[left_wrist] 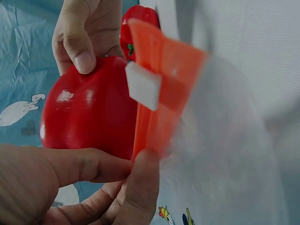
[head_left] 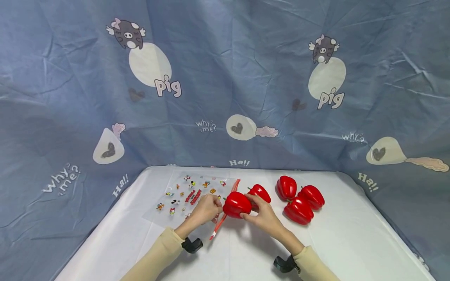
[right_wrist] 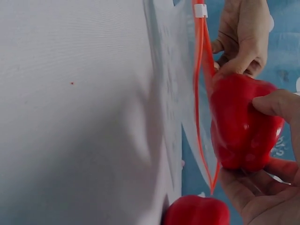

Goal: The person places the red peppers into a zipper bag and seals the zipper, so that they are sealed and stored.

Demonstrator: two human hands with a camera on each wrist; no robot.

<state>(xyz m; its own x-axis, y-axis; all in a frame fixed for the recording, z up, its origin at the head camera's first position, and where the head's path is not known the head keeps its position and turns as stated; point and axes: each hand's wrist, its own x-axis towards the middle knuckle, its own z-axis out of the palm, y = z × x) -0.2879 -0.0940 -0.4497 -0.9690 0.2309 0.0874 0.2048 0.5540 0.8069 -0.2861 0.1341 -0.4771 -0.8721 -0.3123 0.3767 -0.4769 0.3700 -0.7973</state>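
Observation:
A clear zip bag (head_left: pixel 175 195) printed with small cartoon figures lies on the table, its orange-red zip edge (left_wrist: pixel 157 84) lifted and carrying a white slider (left_wrist: pixel 143 86). My left hand (head_left: pixel 206 210) pinches that edge between thumb and forefinger, as the left wrist view shows. A glossy red bell pepper (head_left: pixel 237 205) is held by my right hand (head_left: pixel 261 216), thumb on one side and fingers on the other. The pepper is at the bag's mouth, beside the zip edge; in the right wrist view the bag (right_wrist: pixel 185 61) stands partly open there.
Another red pepper (head_left: pixel 259 192) lies just behind my right hand. Farther right, three more peppers (head_left: pixel 299 210) sit close together on the white table (head_left: pixel 351 242). A blue printed cloth (head_left: pixel 218 101) hangs behind the table.

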